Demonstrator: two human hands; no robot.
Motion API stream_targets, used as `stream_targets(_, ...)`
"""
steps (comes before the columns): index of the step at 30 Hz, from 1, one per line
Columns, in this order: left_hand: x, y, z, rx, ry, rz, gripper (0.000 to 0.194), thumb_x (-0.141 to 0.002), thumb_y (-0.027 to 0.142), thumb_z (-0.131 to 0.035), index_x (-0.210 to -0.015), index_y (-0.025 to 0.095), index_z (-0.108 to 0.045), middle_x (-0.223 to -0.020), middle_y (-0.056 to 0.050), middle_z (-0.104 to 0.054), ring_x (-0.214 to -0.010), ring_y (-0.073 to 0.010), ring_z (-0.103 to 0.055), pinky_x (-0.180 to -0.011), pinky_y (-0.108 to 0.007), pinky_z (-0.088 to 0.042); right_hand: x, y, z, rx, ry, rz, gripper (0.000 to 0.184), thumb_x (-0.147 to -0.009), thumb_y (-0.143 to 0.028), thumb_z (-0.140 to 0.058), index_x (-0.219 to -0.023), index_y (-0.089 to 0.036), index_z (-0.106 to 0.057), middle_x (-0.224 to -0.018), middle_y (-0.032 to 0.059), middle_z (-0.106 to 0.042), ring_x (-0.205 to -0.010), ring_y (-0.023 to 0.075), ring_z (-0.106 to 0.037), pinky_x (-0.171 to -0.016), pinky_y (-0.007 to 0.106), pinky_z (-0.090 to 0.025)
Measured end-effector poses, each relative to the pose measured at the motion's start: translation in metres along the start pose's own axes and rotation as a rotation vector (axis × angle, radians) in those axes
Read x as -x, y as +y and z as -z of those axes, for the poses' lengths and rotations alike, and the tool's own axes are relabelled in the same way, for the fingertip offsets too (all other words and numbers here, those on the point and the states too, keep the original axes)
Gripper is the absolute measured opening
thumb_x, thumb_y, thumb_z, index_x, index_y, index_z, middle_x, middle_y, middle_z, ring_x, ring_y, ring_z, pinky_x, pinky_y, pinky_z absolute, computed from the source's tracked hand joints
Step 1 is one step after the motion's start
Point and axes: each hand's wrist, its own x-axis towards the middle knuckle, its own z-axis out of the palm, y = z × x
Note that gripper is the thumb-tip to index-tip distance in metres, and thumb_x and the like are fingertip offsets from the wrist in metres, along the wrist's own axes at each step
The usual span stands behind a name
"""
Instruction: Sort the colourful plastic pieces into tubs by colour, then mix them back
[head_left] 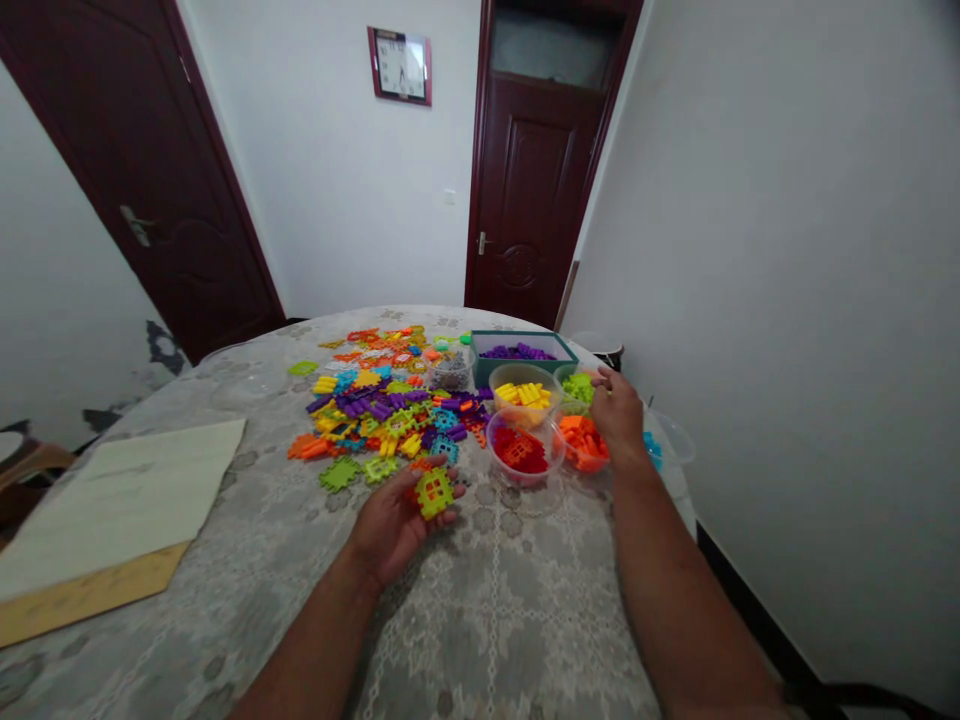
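My left hand (pixel 397 522), palm up, holds a yellow-green square building block (pixel 435 493) with a window grid and notched edges. Something orange shows just behind it. My right hand (pixel 618 402) reaches over the tubs at the right, its fingers curled together beside the tub of lime-green pieces (pixel 577 388); whatever they hold is too small to make out. Below that hand stands a tub of orange pieces (pixel 583 442). To its left are a tub of red pieces (pixel 519 450) and a tub of yellow pieces (pixel 523 396).
A mixed heap of colourful blocks (pixel 390 410) spreads over the patterned tablecloth (pixel 495 600). Behind the tubs stands a green-edged box (pixel 491 366) with purple pieces. A small tub of grey pieces (pixel 451 372) is beside it. Blue pieces (pixel 652 450) lie far right, a pale sheet (pixel 127 490) left.
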Motion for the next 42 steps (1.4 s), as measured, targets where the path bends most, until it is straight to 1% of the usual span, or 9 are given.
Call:
stream_targets(4,0.001,0.002,-0.003,-0.036,0.010,-0.016,0.044,-0.095,0.019,-0.062,-0.139,0.015,-0.060,-0.122,-0.020,-0.075,-0.105,-0.0345,-0.078,-0.069,-0.039,-0.067,0.019,-0.037,-0.011,-0.133,-0.122,0.094,0.039,-0.091,-0.026,-0.049,-0.117,-0.017,-0.077,-0.110,0.0107,-0.081,-0.104,0.0253,-0.073,-0.100,0.040,-0.054)
stream_targets(10,0.002,0.002,-0.007,-0.087,0.035,-0.058,0.036,-0.091,0.018,-0.072,-0.126,0.016,-0.067,-0.123,-0.018,-0.076,-0.109,-0.0339,-0.077,-0.070,-0.037,-0.068,0.079,-0.110,-0.020,-0.297,-0.611,0.442,0.022,-0.096,-0.023,-0.063,-0.111,-0.022,-0.078,-0.106,0.0054,-0.080,-0.092,0.0193,-0.071,-0.087,0.031,-0.053)
stream_targets(15,0.001,-0.003,-0.005,-0.082,-0.017,-0.163,0.026,-0.090,0.022,-0.078,-0.115,0.016,-0.073,-0.115,-0.011,-0.078,-0.091,-0.0236,-0.078,-0.071,-0.032,-0.067,0.125,-0.137,-0.022,-0.317,-0.960,0.643,0.044,-0.092,-0.036,-0.080,-0.131,-0.021,-0.069,-0.114,0.0068,-0.075,-0.097,0.0199,-0.070,-0.088,0.031,-0.053)
stream_targets(18,-0.001,-0.007,-0.004,-0.061,-0.059,-0.192,0.026,-0.089,0.028,-0.081,-0.110,0.013,-0.075,-0.108,-0.011,-0.078,-0.087,-0.0206,-0.077,-0.066,-0.025,-0.064,0.143,-0.137,-0.028,-0.240,-0.973,0.678,0.054,-0.090,-0.041,-0.082,-0.137,-0.022,-0.064,-0.125,0.0103,-0.072,-0.107,0.0239,-0.068,-0.094,0.036,-0.052)
stream_targets(23,-0.002,-0.006,-0.003,0.000,-0.014,-0.203,0.023,-0.090,0.025,-0.080,-0.110,0.015,-0.073,-0.109,-0.010,-0.078,-0.087,-0.0188,-0.076,-0.073,-0.028,-0.066,0.146,-0.135,-0.037,-0.255,-0.917,0.642,0.035,-0.096,-0.021,-0.068,-0.131,-0.019,-0.066,-0.124,0.0121,-0.072,-0.111,0.0239,-0.067,-0.097,0.037,-0.050)
stream_targets(26,0.000,-0.003,-0.004,0.039,0.027,-0.167,0.022,-0.095,0.028,-0.073,-0.112,0.014,-0.071,-0.112,-0.013,-0.077,-0.093,-0.0232,-0.077,-0.077,-0.035,-0.067,0.134,-0.132,-0.037,-0.267,-0.843,0.505,0.029,-0.097,-0.021,-0.063,-0.126,-0.018,-0.068,-0.108,0.0091,-0.075,-0.098,0.0216,-0.069,-0.090,0.035,-0.051)
stream_targets(31,0.006,0.004,-0.006,0.153,-0.021,-0.064,0.042,-0.104,0.043,-0.054,-0.117,0.006,-0.068,-0.108,-0.021,-0.075,-0.093,-0.0292,-0.078,-0.078,-0.043,-0.067,0.108,-0.113,-0.038,-0.313,-0.807,0.277,0.035,-0.096,-0.033,-0.062,-0.127,-0.019,-0.070,-0.091,0.0022,-0.072,-0.077,0.0168,-0.064,-0.071,0.028,-0.049)
stream_targets(39,0.004,0.007,-0.004,0.159,-0.028,-0.059,0.047,-0.095,0.022,-0.052,-0.138,0.004,-0.060,-0.104,-0.020,-0.076,-0.088,-0.0293,-0.078,-0.081,-0.047,-0.068,0.068,-0.086,-0.019,-0.355,-0.949,0.124,0.046,-0.087,-0.026,-0.062,-0.132,-0.017,-0.070,-0.076,-0.0024,-0.064,-0.061,0.0116,-0.055,-0.055,0.022,-0.043)
stream_targets(42,0.005,0.006,-0.006,0.111,-0.038,-0.083,0.051,-0.095,0.017,-0.058,-0.145,0.010,-0.058,-0.112,-0.019,-0.077,-0.093,-0.0292,-0.079,-0.083,-0.046,-0.068,0.044,-0.066,-0.007,-0.324,-0.834,0.048,0.049,-0.085,-0.023,-0.059,-0.132,-0.016,-0.071,-0.079,-0.0001,-0.067,-0.059,0.0117,-0.058,-0.054,0.022,-0.046)
